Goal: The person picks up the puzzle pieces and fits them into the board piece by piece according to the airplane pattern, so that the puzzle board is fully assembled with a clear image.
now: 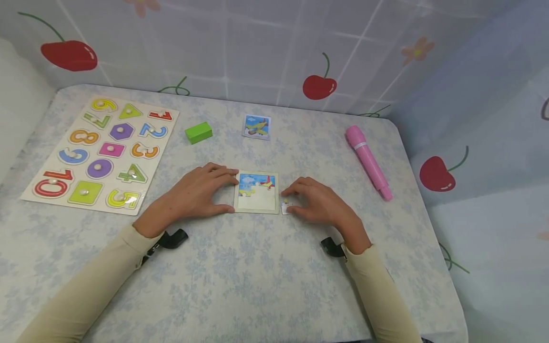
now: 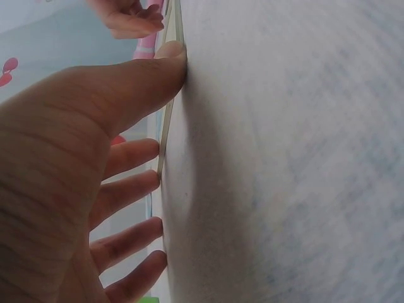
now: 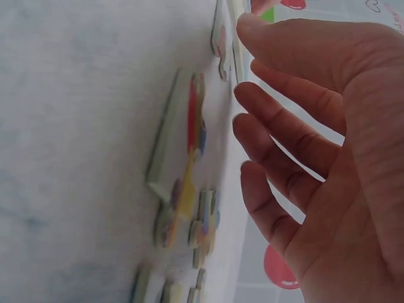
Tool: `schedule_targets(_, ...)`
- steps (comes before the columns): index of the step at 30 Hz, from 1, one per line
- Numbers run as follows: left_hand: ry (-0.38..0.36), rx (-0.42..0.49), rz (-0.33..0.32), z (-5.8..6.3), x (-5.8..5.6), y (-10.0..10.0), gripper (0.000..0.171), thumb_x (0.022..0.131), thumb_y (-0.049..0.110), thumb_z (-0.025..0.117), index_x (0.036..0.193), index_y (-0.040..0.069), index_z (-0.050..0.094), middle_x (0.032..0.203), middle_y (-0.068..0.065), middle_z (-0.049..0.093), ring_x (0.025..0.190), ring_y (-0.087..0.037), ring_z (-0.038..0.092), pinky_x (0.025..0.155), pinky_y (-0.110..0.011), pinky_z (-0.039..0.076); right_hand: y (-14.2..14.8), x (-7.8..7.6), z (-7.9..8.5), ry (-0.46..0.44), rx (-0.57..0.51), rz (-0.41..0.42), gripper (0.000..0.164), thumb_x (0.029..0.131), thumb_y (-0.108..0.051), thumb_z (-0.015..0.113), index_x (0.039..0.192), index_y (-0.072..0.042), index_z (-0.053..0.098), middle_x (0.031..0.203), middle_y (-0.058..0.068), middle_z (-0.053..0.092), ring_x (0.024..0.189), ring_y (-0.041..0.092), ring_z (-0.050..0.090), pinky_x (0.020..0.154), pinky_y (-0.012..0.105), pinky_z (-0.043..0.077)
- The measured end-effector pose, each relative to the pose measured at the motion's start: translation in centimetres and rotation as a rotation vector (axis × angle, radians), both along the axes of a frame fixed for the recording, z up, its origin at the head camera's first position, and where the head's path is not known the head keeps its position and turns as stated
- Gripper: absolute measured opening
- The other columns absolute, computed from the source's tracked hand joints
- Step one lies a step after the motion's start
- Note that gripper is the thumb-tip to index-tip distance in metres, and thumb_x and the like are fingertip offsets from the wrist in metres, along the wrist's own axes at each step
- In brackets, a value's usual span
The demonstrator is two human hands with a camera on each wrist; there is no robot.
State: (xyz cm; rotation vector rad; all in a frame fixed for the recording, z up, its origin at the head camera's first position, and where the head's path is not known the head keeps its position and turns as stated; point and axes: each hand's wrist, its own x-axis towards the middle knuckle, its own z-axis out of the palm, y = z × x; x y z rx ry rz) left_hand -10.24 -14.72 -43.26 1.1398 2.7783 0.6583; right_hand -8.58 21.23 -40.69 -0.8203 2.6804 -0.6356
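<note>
One cloth-covered table (image 1: 240, 286) supports the puzzle tray (image 1: 257, 211) and the items below. Number board (image 1: 121, 162): well left of the tray. Left hand (image 1: 195, 195): fingers and thumb spread, touching the tray's left edge. Right hand (image 1: 315, 200): just right of the tray, fingers bent, apart from the thumb; thumb contact cannot be told. Tray: partly filled, far side. Pink pen (image 1: 371, 164): well right of the tray. Picture card (image 1: 257, 127): beyond the tray. Green block (image 1: 199, 133): beyond the tray, leftward. Puzzle piece (image 1: 284, 207): just right of the tray, partly hidden by the thumb.
</note>
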Motion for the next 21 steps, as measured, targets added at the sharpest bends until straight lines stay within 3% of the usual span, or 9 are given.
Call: schedule_targets(21,-0.012,0.01,0.002,0.16,0.15,0.03,0.071,0.085,0.05,0.091,0.141,0.011,0.069,0.16,-0.007,0.055,0.141,-0.034,0.051,0.107,-0.057,0.048,-0.13,0.63,-0.84,0.046,-0.047,0.035,0.024,0.09,-0.023,0.09,0.112,-0.021,0.08,0.119,-0.009,0.066,0.108,0.013,0.062,0.091,0.037,0.055)
